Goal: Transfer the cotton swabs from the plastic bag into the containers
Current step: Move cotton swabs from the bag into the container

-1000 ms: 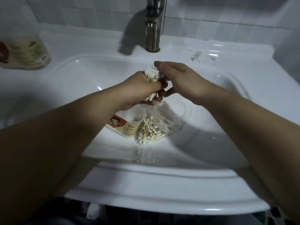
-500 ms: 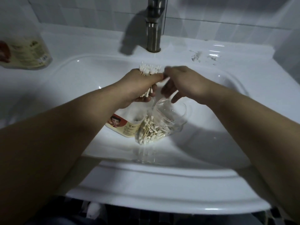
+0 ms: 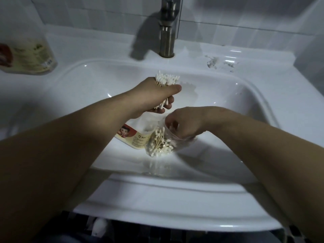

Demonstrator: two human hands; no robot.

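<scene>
Right hand [image 3: 182, 123] now down in bag [image 3: 163, 142].

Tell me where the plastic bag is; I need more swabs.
Head view: the plastic bag lies in the sink basin, centre, under the right hand, beside a labelled container.

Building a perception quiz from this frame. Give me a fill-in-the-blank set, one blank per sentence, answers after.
1. The bundle of cotton swabs is gripped in the ____ hand.
2. The right hand reaches into the clear ____ of swabs lying in the sink basin.
3. The left hand is held ____ the right hand in the picture, nearer the faucet.
4. A labelled container lies in the basin to the ____ of the bag.

Answers: left; plastic bag; above; left
</scene>
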